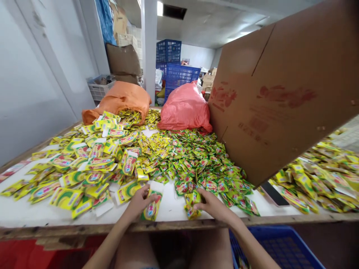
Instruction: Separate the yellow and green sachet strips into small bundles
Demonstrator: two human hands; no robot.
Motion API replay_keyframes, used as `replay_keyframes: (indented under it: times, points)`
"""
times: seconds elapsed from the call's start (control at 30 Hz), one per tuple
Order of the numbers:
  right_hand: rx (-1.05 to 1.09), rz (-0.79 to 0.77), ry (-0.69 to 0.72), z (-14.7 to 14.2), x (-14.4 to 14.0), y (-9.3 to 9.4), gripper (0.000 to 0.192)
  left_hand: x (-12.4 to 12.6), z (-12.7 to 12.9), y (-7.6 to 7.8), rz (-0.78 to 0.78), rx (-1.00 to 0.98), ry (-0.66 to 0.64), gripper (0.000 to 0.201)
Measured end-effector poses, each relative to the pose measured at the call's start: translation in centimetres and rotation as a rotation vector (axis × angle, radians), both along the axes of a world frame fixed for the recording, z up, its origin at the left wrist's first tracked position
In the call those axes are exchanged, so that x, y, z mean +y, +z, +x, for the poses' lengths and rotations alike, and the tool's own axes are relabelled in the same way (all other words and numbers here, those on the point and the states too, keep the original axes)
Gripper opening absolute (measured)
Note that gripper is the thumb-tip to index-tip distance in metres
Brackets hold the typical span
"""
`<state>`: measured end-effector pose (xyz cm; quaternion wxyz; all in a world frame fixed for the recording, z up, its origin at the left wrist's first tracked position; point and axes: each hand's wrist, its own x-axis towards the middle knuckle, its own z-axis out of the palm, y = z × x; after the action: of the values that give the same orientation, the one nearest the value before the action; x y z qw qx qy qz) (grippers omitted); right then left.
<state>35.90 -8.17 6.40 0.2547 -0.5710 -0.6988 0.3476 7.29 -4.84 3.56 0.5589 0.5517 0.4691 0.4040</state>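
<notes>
My left hand (141,201) is closed on a small yellow-green carton (153,209), thumb and fingers at its left side. The carton lies near the table's front edge, its white end flap pointing away from me. My right hand (211,204) curls its thumb and fingers against a few small yellow-green sachets (192,201) on the white tabletop. Behind that hand spreads a heap of green sachets (202,160). To the left lies a pile of flat yellow cartons (95,164), several with white flaps standing out.
An orange sack (126,93) spills yellow sachets at the back left, beside a red sack (186,104). A large cardboard box (269,97) leans over the right side. A phone (275,193) lies below it, near more yellow packets (322,175). A blue crate (276,231) is under the table.
</notes>
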Motion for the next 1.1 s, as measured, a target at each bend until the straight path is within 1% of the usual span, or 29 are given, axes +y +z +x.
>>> replay_keyframes:
  times: [0.1,0.2,0.27,0.33,0.4,0.5,0.57,0.67,0.73,0.77,0.83,0.9,1.03,1.1]
  points:
    - [-0.166,-0.078,0.151,0.2,0.1,0.4,0.015,-0.5,0.9,0.0,-0.02,-0.065,-0.041,0.041]
    - [-0.27,-0.074,0.214,-0.5,0.3,-0.1,0.009,-1.0,2.0,-0.1,-0.019,-0.128,-0.024,0.042]
    - [-0.285,-0.052,0.187,-1.1,0.4,-0.6,0.015,-1.3,2.8,-0.2,-0.044,-0.123,0.033,0.047]
    - [-0.31,0.007,0.108,-1.5,0.3,-1.2,0.023,-1.6,3.5,-0.2,-0.089,-0.128,0.068,0.052]
    - [-0.381,0.071,0.027,-1.7,0.0,-1.8,0.025,-1.6,4.1,-0.3,-0.134,-0.176,0.029,0.053]
    - [-0.449,0.095,-0.056,-1.7,-0.7,-2.5,0.019,-1.5,4.6,-0.6,-0.158,-0.222,-0.055,0.044]
    - [-0.372,0.062,-0.081,-1.6,-1.3,-2.9,0.017,-1.4,4.9,-0.7,-0.163,-0.228,-0.088,0.039]
    - [-0.113,-0.011,-0.04,-1.7,-2.2,-3.3,0.019,-1.3,5.2,-0.7,-0.203,-0.259,-0.159,0.037]
    - [0.035,-0.011,-0.009,-2.1,-2.8,-3.6,0.022,-1.2,5.3,-0.6,-0.224,-0.276,-0.213,0.035]
    - [0.073,0.003,0.001,-2.2,-3.1,-3.8,0.023,-1.2,5.3,-0.5,-0.225,-0.283,-0.236,0.035]
    - [0.085,0.031,0.01,-2.6,-3.4,-4.1,0.026,-1.3,5.2,-0.3,-0.228,-0.289,-0.261,0.037]
    - [0.073,0.047,0.0,-2.9,-3.4,-4.2,0.027,-1.5,5.1,-0.2,-0.251,-0.299,-0.245,0.04]
    - [0.145,0.131,-0.076,-4.0,-2.1,-3.3,0.02,-1.8,4.8,-0.2,-0.323,-0.349,-0.218,0.045]
    - [0.209,0.193,-0.107,-5.1,-1.3,-2.9,0.015,-1.9,4.8,-0.2,-0.324,-0.356,-0.21,0.044]
